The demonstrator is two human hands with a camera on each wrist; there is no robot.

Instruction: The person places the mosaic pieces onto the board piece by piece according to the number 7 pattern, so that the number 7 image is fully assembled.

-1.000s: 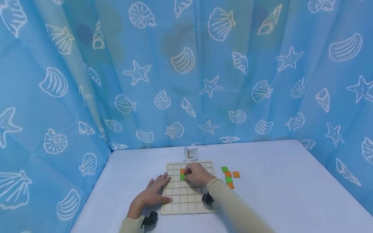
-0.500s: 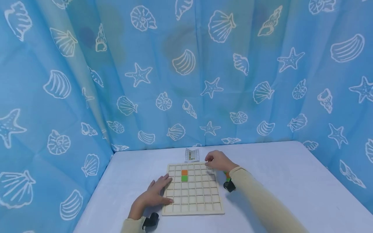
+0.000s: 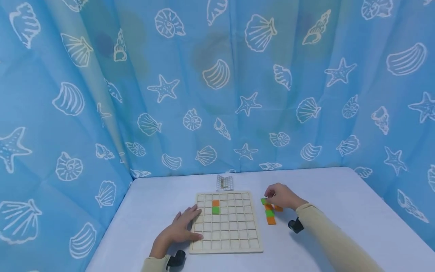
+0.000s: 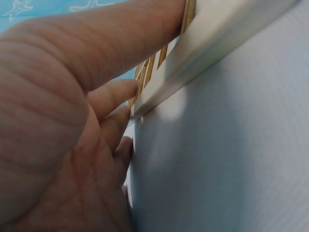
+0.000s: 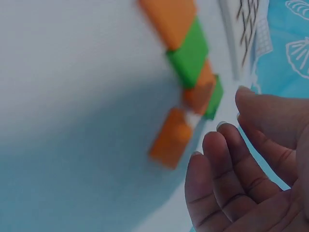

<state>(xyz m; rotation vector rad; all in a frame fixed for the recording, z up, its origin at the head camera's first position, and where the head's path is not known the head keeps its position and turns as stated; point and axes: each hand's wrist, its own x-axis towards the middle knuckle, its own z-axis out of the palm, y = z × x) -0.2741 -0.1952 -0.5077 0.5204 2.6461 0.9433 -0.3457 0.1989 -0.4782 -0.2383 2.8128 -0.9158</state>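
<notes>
A pale wooden grid board (image 3: 234, 226) lies on the table, with one orange tile (image 3: 215, 203) directly behind one green tile (image 3: 215, 210) in its cells. My left hand (image 3: 178, 228) rests at the board's left edge, fingers spread and thumb on the rim; the left wrist view shows the thumb (image 4: 120, 38) over that edge. To the right of the board, my right hand (image 3: 283, 196) hovers over a group of loose tiles. In the right wrist view its fingers (image 5: 217, 169) are loosely bent, apart from the thumb, holding nothing. A green tile (image 5: 215, 96) lies nearest its fingertips.
Behind the board stands a small folded card (image 3: 224, 183) with a printed grid. Loose tiles form a short column beside the board, including a green tile (image 3: 270, 214) and an orange tile (image 3: 271, 220). A blue shell-print curtain (image 3: 217, 94) surrounds the white table (image 3: 323, 189).
My right hand has left the orange and green tiles on the board and moved right to the loose tiles. The left hand has stayed at the board's edge.
</notes>
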